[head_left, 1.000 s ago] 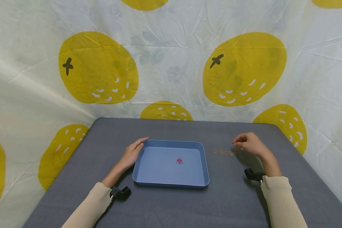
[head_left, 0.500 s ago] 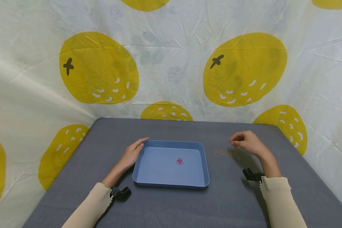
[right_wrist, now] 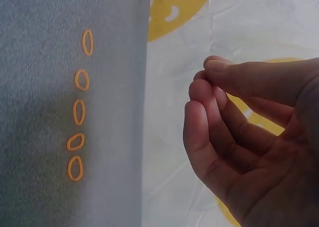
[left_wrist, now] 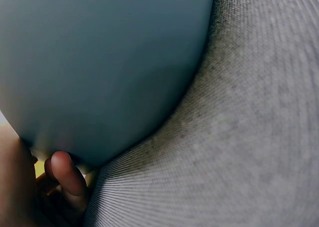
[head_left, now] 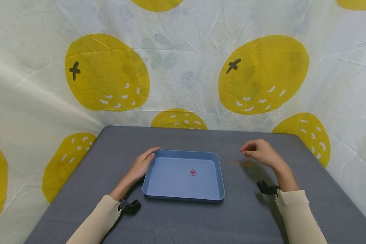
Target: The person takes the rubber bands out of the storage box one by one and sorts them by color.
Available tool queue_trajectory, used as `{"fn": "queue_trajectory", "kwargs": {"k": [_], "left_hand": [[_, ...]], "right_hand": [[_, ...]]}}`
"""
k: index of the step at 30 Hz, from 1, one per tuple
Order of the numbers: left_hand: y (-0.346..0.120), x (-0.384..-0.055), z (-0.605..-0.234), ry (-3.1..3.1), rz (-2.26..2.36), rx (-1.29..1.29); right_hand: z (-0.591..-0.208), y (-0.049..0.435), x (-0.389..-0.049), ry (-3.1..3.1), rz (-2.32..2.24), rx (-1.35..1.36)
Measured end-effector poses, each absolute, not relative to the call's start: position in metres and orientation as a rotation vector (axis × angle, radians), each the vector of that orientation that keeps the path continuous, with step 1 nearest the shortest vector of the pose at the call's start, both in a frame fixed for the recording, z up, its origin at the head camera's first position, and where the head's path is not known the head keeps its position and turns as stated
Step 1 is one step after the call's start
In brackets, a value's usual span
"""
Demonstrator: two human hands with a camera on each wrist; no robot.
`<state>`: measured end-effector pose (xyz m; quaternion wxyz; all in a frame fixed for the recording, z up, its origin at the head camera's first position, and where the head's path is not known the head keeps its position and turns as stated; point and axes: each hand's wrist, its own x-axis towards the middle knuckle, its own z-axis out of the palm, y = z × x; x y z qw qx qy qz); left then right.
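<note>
My left hand (head_left: 141, 166) rests along the left side of a shallow blue tray (head_left: 167, 184), fingers stretched toward its far corner and thumb at the rim. In the left wrist view a fingertip (left_wrist: 64, 167) shows close against the tray wall. Inside the tray lie overlapping small red rubber bands (head_left: 193, 173). My right hand (head_left: 260, 152) hovers over the table, just behind a row of several small orange rubber bands (head_left: 243, 164). Its fingers are loosely bent with the thumb (right_wrist: 219, 66) against the index finger, and nothing shows between them.
A dark grey cloth covers the table (head_left: 183, 223). Behind it hangs a white curtain (head_left: 183, 67) with large yellow fruit prints. Each wrist wears a black camera mount, such as the one on the right wrist (head_left: 266, 188).
My right hand has drifted left and slightly away from me above the orange bands. The left hand, the tray and the bands have stayed in place.
</note>
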<state>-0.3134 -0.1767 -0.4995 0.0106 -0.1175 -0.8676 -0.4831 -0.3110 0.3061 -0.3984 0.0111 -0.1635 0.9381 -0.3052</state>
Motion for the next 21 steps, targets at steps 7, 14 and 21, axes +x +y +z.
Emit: {"fn": "queue_trajectory", "kwargs": {"k": [7, 14, 21], "left_hand": [[-0.176, -0.313, -0.499, -2.714, -1.487, -0.365], [-0.176, -0.311, -0.498, -2.709, -1.501, -0.365], [-0.177, -0.312, -0.499, -2.704, -1.500, -0.373]], "right_hand": [[-0.397, 0.296, -0.310, 2.932, -0.939, -0.569], [-0.395, 0.280, -0.315, 2.913, -0.930, -0.638], [-0.391, 0.258, -0.318, 2.888, -0.933, -0.702]]}}
